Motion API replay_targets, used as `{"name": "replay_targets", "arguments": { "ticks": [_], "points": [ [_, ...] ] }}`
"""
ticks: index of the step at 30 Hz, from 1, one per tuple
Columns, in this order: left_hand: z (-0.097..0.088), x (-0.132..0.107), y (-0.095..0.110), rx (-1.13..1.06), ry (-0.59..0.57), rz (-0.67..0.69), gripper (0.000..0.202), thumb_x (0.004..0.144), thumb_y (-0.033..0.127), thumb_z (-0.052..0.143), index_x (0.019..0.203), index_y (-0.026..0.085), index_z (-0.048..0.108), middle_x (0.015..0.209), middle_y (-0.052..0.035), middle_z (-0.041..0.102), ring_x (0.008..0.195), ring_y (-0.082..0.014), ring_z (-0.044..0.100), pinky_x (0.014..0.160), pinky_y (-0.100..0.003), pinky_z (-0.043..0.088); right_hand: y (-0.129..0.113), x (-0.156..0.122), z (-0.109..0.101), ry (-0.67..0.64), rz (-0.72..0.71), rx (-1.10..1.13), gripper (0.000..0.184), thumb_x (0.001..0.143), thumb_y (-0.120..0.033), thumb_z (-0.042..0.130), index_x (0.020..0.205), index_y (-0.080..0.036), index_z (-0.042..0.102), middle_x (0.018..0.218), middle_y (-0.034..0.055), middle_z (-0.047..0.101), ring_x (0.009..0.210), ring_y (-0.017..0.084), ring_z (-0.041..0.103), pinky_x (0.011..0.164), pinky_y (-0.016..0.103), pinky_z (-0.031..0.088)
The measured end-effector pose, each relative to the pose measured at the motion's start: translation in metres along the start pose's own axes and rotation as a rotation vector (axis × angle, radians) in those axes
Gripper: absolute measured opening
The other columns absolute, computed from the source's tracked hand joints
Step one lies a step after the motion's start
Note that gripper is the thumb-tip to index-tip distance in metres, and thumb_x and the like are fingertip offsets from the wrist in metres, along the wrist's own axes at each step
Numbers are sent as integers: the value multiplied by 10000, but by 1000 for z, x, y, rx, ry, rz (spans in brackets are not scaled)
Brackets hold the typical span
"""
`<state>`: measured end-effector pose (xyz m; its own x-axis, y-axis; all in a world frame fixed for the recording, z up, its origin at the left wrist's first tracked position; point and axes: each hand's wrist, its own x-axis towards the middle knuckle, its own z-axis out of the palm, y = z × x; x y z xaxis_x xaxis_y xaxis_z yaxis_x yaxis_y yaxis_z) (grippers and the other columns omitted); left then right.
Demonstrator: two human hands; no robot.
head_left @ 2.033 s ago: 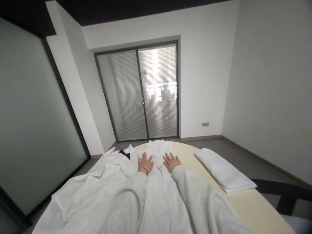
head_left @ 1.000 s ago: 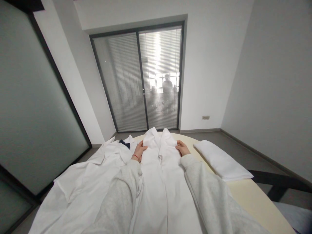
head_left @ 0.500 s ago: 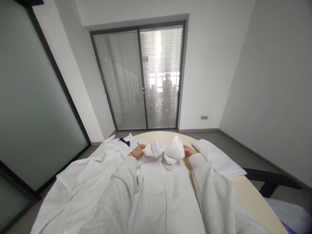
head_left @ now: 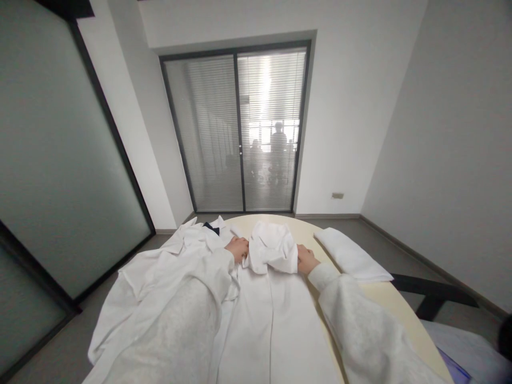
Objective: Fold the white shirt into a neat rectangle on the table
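1. Head view, white garment [head_left: 276, 314]: laid flat on the round cream table [head_left: 400, 314], long axis running from the wearer's side straight away toward the glass doors [head_left: 240, 133]. The far end is folded back toward the wearer as a rounded flap [head_left: 274, 248].
2. Head view, left hand [head_left: 238, 249]: closed on the flap's left edge, fingers curled into the cloth.
3. Head view, right hand [head_left: 306, 260]: closed on the flap's right edge, cloth pinched at the fingers.
4. Head view, second white garment [head_left: 160, 266]: spread loosely to the left of the first, a dark patch [head_left: 210, 228] shown at its far end.
5. Head view, folded white cloth [head_left: 352, 258]: set on the table to the right, apart from the right hand, long axis angled away to the left.
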<state>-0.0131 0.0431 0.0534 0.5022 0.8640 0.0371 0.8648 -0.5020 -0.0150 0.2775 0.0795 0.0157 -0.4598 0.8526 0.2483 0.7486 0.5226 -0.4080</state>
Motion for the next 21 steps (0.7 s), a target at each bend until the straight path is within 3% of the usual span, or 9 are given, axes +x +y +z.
{"name": "replay_targets", "arguments": {
  "ticks": [3, 6, 8, 11, 14, 16, 18, 21],
  "points": [
    [-9, -21, 14, 108, 57, 13, 209, 668, 83, 524, 763, 172, 688, 1019, -112, 588, 1063, -275, 433, 832, -379, 336, -9, -16, -1, 82, 134, -239, 260, 684, -147, 548, 942, -138, 580, 1023, 160, 538, 972, 267, 491, 789, 350, 369],
    [-5, -37, 28, 97, 96, -36, 240, 745, 139, 471, 869, 183, 673, 1042, -100, 564, 1014, -244, 452, 806, -333, 354, -15, -24, 1, -16, 318, -102, 215, 737, -221, 534, 930, -124, 537, 875, 129, 586, 775, 198, 549, 672, 282, 387],
    [4, -44, 34, 83, 97, -40, 263, 750, 166, 475, 943, 191, 652, 1071, -89, 546, 1002, -235, 459, 808, -312, 359, -15, -27, 3, -119, 349, 48, 250, 729, -247, 554, 950, -136, 516, 774, 81, 607, 689, 172, 553, 634, 264, 391],
    [22, -50, 35, 70, 86, 7, 290, 728, 220, 516, 994, 192, 629, 1084, -88, 527, 1003, -239, 459, 823, -308, 364, -10, -30, 6, -150, 224, 229, 417, 691, -260, 575, 1078, -146, 469, 736, 42, 621, 657, 173, 565, 638, 276, 415],
    [39, -51, 26, -1, 158, 36, 310, 683, 186, 537, 977, 198, 635, 1112, -84, 509, 993, -228, 467, 818, -308, 384, -1, -33, 8, -76, -70, 328, 578, 633, -319, 611, 1162, -156, 445, 952, 90, 616, 870, 232, 569, 771, 332, 422],
    [49, -49, 18, -113, 227, 40, 308, 638, 95, 515, 889, 198, 662, 1097, -72, 524, 984, -213, 477, 823, -308, 395, 2, -34, 9, -23, -220, 335, 570, 615, -350, 619, 1131, -150, 483, 1066, 120, 569, 997, 269, 515, 851, 360, 393],
    [57, -47, 11, -278, 266, 43, 296, 587, 24, 485, 739, 190, 677, 1008, -60, 572, 974, -204, 492, 844, -316, 396, 3, -36, 9, 8, -251, 329, 504, 632, -343, 599, 1084, -140, 511, 1044, 126, 561, 967, 268, 511, 839, 364, 398],
    [64, -47, 4, -605, 333, 18, 243, 575, 18, 490, 600, 183, 667, 869, -54, 611, 947, -206, 525, 845, -322, 401, 1, -39, 9, 21, -197, 351, 477, 637, -293, 587, 1086, -162, 494, 901, 70, 578, 768, 200, 524, 700, 311, 429]
  ]
}}
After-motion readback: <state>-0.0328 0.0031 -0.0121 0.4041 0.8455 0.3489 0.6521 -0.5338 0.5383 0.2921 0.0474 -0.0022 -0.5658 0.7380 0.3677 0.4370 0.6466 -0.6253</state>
